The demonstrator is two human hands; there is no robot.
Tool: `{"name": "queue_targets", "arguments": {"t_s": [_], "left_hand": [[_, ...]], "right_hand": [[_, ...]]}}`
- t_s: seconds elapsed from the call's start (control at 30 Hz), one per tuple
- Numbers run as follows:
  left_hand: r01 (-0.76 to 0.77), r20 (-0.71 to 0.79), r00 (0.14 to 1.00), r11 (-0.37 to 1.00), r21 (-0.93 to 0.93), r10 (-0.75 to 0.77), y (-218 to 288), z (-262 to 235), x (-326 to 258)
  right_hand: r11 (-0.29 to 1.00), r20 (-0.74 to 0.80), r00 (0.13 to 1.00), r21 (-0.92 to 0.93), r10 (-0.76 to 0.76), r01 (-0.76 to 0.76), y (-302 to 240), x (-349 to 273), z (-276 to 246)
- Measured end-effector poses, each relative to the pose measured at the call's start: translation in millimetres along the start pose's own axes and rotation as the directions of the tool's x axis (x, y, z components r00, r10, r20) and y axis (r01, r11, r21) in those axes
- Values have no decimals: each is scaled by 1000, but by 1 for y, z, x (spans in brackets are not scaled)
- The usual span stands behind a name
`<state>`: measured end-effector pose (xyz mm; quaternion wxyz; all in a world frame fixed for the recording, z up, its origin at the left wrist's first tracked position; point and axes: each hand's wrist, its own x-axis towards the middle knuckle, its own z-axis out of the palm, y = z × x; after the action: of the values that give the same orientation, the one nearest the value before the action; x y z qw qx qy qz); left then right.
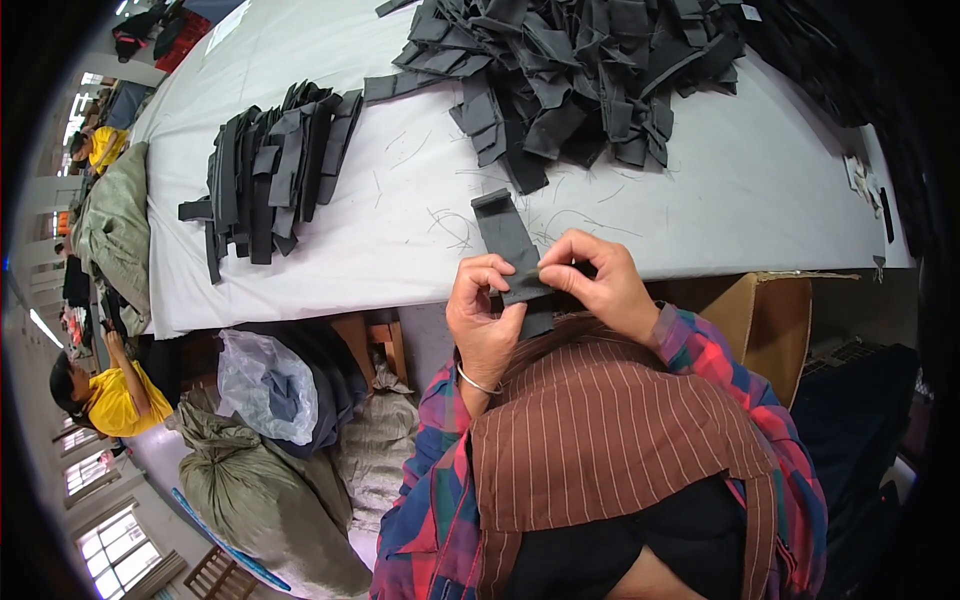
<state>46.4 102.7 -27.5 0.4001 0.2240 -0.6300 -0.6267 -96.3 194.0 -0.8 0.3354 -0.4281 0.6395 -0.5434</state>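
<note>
A dark grey fabric strip (507,232) with a folded far end hangs over the table's near edge, between my hands. My left hand (484,315) is closed around its left side, thumb and fingers gripping the cloth. At the strip's right edge, my right hand (598,280) pinches with thumb and forefinger; whether it grips the cloth's edge or a thread is too small to make out. Loose dark threads (575,218) lie on the white-covered table (400,270) just beyond. Farther off rises a big heap of similar grey strips (570,70).
A neater stack of strips (270,180) lies at the table's left. Below it are a clear plastic bag (262,380) and a green sack (250,500). On the right stands an open cardboard box (780,320). A person in yellow (125,400) works at far left.
</note>
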Motion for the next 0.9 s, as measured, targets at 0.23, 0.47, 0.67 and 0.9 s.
{"name": "queue_targets", "arguments": {"t_s": [0.23,0.47,0.67,0.9], "left_hand": [[-12,9,1000,996,85,12,-3,-1,-2],[211,-65,977,971,109,-205,-18,-14,9],[390,46,920,894,-221,-390,-27,-16,-3],[437,213,894,664,-607,-394,-7,-18,0]], "right_hand": [[922,218,944,246,246,-297,0,13,-3],[989,193,974,106,-121,102,-10,-1,2],[957,223,961,-203,-161,208,-18,-3,1],[945,196,960,-222,-199,241,-10,-6,4]]}}
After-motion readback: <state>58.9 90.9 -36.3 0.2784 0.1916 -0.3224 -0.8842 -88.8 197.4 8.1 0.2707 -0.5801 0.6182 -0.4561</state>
